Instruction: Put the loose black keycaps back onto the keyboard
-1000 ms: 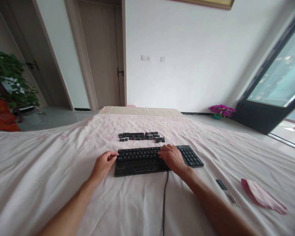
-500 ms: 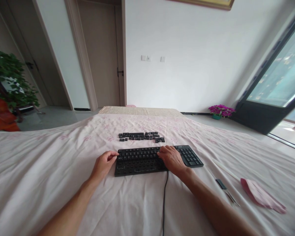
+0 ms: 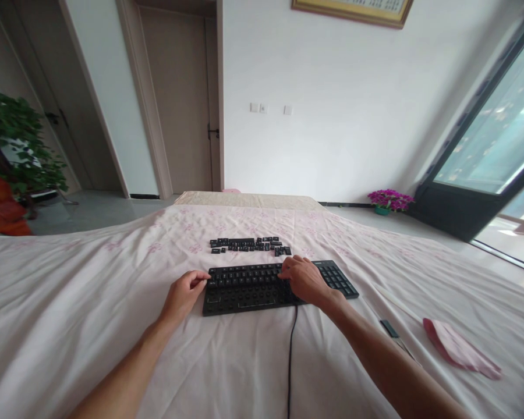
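A black keyboard [image 3: 244, 282] lies on the bedspread; its upper rows carry keycaps, while the lower rows show bare key stems. My left hand [image 3: 186, 293] is closed, thumb and fingers pinching the keyboard's left edge. Over the right part of the main keys, my right hand [image 3: 303, 278] is closed, fingertips bent down at the keys. Whether a keycap sits between those fingers is hidden. Just beyond the keyboard, loose black keycaps [image 3: 242, 242] form a rough cluster, a long bar among them.
A black cable [image 3: 291, 361] runs from the keyboard towards me. To the right lie a dark-handled wire keycap puller [image 3: 389, 328] and a pink cloth [image 3: 460, 349]. The wrinkled bedspread [image 3: 126, 279] spreads under everything. Pink flowers [image 3: 390, 199] stand on the floor beyond.
The view has tilted up slightly. Both hands stay at the same places on the keyboard, and the loose keycaps lie as before.
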A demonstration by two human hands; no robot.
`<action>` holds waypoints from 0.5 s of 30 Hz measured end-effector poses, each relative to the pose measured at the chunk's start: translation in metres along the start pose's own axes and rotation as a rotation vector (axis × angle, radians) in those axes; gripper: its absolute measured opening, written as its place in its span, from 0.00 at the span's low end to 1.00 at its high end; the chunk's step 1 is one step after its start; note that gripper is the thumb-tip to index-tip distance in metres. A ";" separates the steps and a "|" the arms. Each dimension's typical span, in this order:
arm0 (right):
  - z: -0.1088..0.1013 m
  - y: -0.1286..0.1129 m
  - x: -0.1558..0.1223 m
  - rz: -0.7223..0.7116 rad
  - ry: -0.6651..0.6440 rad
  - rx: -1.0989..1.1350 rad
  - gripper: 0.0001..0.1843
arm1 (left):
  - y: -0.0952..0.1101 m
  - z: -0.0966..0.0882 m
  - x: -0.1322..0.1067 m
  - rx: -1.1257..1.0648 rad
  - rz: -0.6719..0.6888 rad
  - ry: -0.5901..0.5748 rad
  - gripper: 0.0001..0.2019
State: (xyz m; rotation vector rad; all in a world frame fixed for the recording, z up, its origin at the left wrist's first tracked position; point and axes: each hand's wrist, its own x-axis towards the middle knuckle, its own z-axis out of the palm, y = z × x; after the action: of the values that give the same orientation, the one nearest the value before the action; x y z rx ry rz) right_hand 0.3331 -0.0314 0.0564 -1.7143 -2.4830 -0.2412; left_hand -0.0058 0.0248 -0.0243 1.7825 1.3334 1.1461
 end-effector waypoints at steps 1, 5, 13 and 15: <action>0.001 0.008 0.006 0.046 0.031 0.036 0.18 | 0.001 0.000 0.000 0.008 0.004 0.002 0.12; 0.010 0.034 0.037 0.242 0.117 0.016 0.14 | 0.000 0.000 0.001 0.022 -0.004 0.009 0.12; 0.025 0.044 0.076 0.182 0.014 -0.138 0.09 | -0.004 0.001 0.002 0.028 -0.004 0.007 0.11; 0.026 0.043 0.080 0.149 -0.005 -0.159 0.08 | -0.004 0.001 0.002 0.020 -0.005 0.010 0.11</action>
State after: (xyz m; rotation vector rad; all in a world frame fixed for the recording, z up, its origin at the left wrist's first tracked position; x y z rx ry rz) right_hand 0.3452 0.0616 0.0485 -1.9526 -2.3814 -0.4303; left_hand -0.0065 0.0281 -0.0275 1.7891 1.3590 1.1436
